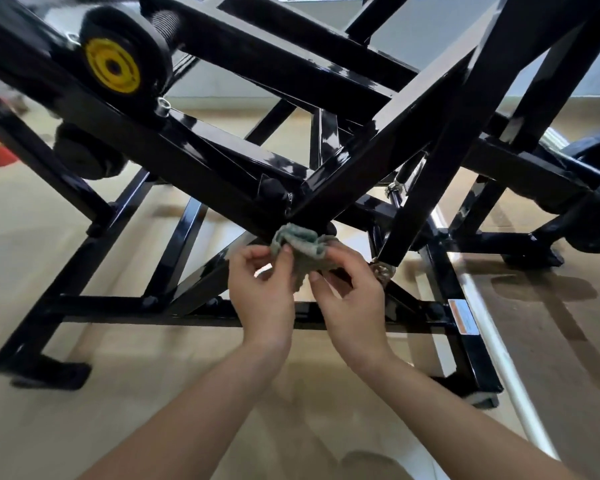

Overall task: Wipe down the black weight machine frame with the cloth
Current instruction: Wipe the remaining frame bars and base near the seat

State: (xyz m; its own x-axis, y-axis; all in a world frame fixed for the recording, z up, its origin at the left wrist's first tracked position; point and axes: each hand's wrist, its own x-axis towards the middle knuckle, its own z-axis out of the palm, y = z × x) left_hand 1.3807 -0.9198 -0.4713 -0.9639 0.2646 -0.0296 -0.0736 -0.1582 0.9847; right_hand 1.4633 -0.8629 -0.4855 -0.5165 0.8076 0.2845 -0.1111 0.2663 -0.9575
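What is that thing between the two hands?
A crumpled grey-green cloth, pinched by the left hand and the right hand; the head view shows it.

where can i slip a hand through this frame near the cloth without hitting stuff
Widest gap: left of the left hand, between the slanted brace, the outer leg and the base crossbar. Bare floor lies in front of that crossbar. Crowded: the tube junction above the cloth, and the bolt by the right hand.

Left hand [262, 299]: was bare, with a short thumbnail.
Right hand [353, 303]: was bare as well.
Left forearm [201, 403]: was uncovered to the lower edge.
Right forearm [440, 407]: was uncovered too.
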